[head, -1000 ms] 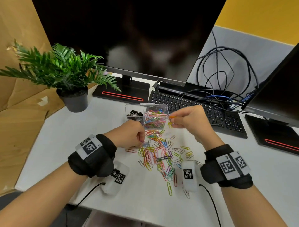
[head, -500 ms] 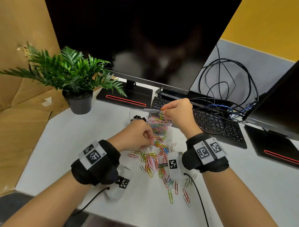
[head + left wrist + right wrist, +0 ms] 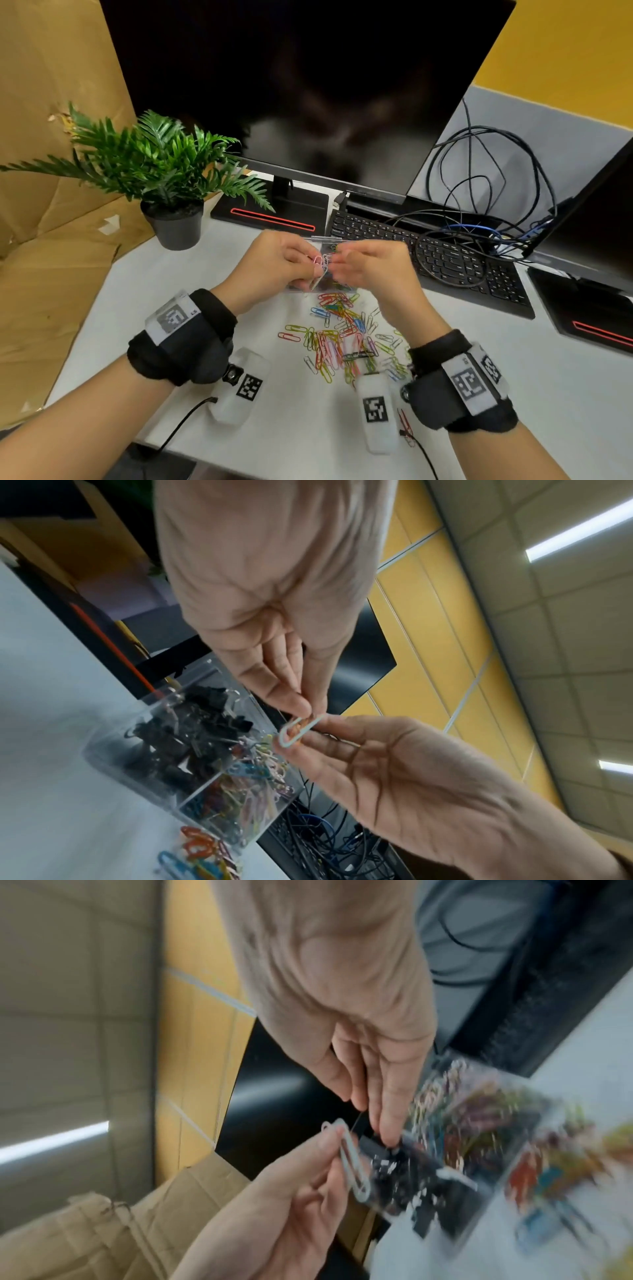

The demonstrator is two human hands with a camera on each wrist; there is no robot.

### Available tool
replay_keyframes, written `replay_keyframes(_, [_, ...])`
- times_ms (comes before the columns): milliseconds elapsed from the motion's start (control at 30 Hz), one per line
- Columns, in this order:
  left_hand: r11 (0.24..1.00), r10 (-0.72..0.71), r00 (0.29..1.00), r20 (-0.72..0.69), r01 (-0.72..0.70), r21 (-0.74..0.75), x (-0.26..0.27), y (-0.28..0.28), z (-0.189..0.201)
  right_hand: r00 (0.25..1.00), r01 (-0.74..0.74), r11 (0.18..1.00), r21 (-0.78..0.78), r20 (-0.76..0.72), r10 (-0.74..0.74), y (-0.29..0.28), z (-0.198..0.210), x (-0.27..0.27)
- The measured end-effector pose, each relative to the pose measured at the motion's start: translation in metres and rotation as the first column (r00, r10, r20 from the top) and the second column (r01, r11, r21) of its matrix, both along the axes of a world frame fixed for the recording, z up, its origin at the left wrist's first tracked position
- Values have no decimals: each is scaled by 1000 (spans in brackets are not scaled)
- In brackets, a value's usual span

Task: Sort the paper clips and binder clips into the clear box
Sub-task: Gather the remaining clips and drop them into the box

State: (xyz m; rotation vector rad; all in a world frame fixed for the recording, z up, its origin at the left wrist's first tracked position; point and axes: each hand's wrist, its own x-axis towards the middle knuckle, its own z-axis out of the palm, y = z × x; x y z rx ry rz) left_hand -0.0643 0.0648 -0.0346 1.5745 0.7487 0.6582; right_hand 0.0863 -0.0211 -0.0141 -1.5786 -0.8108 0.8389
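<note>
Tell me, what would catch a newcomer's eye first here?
Probably the two hands meeting above the clear box, the left hand and right hand both pinching paper clips between their fingertips. Next, the bright scatter of coloured clips on the white desk just in front of the box.

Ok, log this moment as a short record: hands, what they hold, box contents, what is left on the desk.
left hand: pinches linked paper clips
right hand: pinches the same clips, above the clear box
box, one compartment: black binder clips
box, other compartment: coloured paper clips
desk: loose clip pile near the box
task state: sorting unfinished
</note>
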Motion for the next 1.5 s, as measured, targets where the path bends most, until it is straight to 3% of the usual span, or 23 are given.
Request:
replay_keyframes(133, [998,50,996,77,-47,-47,3,-6,3,968,-190,981,-38,-173,181,-6,-8,-11])
replay_keyframes(433, [992,67,998,6,-67,105,7,-6,-5,960,-138,989,-46,-252,122,-7,-11,-9])
replay_keyframes(567, [978,38,986,-165,-3,208,5,-1,-7,989,-93,993,-79,-126,82,-5,-5,2])
replay_keyframes(700, [921,-103,899,-425,248,300,-2,4,-4,981,16,999,-37,194,-9,3,-4,17])
replay_keyframes(800, [802,-201,747,-634,497,332,-7,4,0,833,75,997,-12,551,-56,12,-4,25])
replay_keyframes(900, [705,-225,624,-749,635,317,-7,1,0,681,67,997,-36,732,-20,18,-3,25])
replay_keyframes(1033, [635,-284,505,-815,736,235,-3,-5,-8,673,71,996,-60,740,-3,18,-5,23])
replay_keyframes(1300, [524,-347,377,-859,837,156,6,-18,-23,761,37,999,-5,649,-26,-15,0,36])
replay_keyframes(1400, [525,-302,419,-856,823,218,13,-23,-28,784,56,998,18,619,-55,-32,-2,45])
replay_keyframes(1500, [559,-257,482,-837,781,278,25,-24,-29,800,66,991,-114,600,16,-45,-16,58])
